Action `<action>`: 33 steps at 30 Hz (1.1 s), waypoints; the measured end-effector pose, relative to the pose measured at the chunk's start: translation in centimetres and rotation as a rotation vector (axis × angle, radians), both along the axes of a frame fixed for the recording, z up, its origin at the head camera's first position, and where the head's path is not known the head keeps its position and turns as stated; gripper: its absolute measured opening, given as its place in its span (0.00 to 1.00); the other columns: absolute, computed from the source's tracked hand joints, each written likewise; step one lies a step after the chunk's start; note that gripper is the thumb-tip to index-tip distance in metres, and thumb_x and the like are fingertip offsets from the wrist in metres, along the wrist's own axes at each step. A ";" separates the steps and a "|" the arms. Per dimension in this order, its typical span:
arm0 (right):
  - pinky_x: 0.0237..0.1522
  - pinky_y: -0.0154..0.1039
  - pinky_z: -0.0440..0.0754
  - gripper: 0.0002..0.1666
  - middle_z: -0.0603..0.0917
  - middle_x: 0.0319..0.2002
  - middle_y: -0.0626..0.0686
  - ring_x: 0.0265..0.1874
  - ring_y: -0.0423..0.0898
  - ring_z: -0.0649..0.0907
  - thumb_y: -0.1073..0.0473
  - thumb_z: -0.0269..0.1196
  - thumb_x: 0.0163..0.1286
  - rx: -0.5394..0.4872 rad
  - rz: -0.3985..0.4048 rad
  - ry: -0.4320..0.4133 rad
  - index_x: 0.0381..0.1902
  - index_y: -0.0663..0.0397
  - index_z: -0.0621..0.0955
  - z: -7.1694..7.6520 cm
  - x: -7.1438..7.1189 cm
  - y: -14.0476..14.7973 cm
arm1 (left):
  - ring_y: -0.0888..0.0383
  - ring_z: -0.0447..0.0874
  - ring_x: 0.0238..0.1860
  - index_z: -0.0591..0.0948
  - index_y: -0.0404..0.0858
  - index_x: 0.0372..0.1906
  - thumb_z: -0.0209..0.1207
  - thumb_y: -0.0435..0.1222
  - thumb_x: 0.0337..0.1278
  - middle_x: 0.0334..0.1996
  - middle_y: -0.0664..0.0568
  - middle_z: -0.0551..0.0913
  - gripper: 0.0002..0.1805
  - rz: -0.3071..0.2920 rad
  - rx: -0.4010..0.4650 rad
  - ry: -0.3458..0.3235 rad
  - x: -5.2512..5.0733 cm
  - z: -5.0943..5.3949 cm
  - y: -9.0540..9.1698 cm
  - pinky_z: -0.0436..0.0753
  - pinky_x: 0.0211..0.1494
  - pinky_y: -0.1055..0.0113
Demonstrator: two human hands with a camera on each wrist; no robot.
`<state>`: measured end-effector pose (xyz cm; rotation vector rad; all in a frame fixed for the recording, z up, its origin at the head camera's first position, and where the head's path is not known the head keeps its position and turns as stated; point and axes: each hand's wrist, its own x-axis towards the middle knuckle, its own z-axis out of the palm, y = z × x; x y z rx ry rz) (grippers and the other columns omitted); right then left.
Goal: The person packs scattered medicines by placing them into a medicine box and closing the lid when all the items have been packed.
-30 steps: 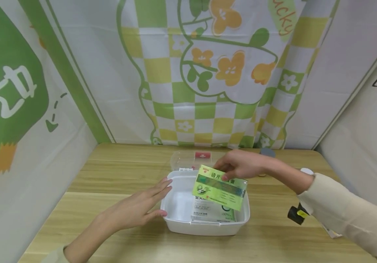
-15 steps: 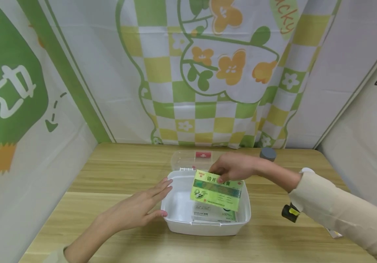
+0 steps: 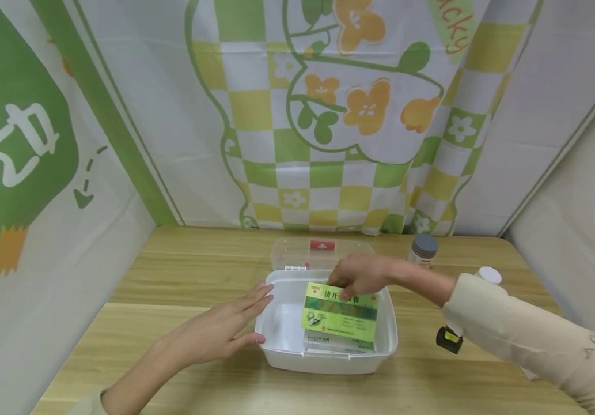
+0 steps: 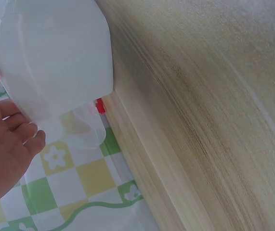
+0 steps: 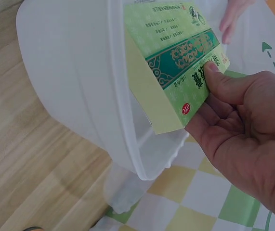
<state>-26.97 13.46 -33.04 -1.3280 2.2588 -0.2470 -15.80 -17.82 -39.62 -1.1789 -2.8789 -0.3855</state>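
Note:
My right hand pinches a light green medicine box by its far edge, thumb on the printed front. In the right wrist view this medicine box is tilted, partly inside the white plastic bin. Beneath it a white package lies in the bin, mostly covered. My left hand touches the bin's left rim with extended fingers. The left wrist view shows the left hand against the outside wall of the bin.
A clear lid with a red label is folded back behind the bin. On the right stand a grey-capped bottle and a white-capped container, partly behind the sleeve. A black and yellow object lies near the right forearm. A patterned curtain hangs behind the table.
My right hand has lowered the green medicine box toward the bin and moved slightly left. It now covers more of the white package. The left hand stays at the rim.

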 end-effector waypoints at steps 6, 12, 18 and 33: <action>0.25 0.26 0.61 0.05 0.67 0.17 0.38 0.18 0.32 0.65 0.64 0.64 0.68 0.058 -0.019 -0.030 0.40 0.51 0.84 -0.9 -0.1 -0.6 | 0.46 0.56 0.78 0.59 0.34 0.77 0.46 0.58 0.72 0.79 0.42 0.54 0.41 0.009 0.006 -0.017 0.0 0.0 0.0 0.72 0.72 0.48; 0.25 0.25 0.62 0.02 0.65 0.16 0.38 0.17 0.32 0.65 0.64 0.63 0.67 0.077 0.005 -0.022 0.36 0.53 0.83 -1.7 -0.2 -0.8 | 0.44 0.56 0.78 0.60 0.33 0.76 0.45 0.58 0.73 0.79 0.41 0.54 0.40 0.006 0.004 -0.015 0.1 0.0 0.0 0.72 0.71 0.46; 0.24 0.24 0.63 0.06 0.64 0.16 0.38 0.17 0.32 0.65 0.66 0.63 0.68 0.071 0.010 -0.058 0.31 0.51 0.80 -2.6 -0.2 -0.9 | 0.45 0.57 0.78 0.58 0.35 0.77 0.45 0.57 0.74 0.79 0.42 0.54 0.39 0.002 -0.008 -0.001 0.0 0.0 0.0 0.72 0.72 0.47; 0.67 0.45 0.77 0.26 0.83 0.60 0.56 0.62 0.50 0.82 0.63 0.62 0.71 0.115 -0.157 -0.117 0.65 0.59 0.76 -3.1 0.4 -1.1 | 0.44 0.57 0.78 0.59 0.34 0.77 0.46 0.56 0.74 0.79 0.40 0.54 0.39 -0.005 -0.007 -0.001 0.0 0.1 0.0 0.72 0.72 0.48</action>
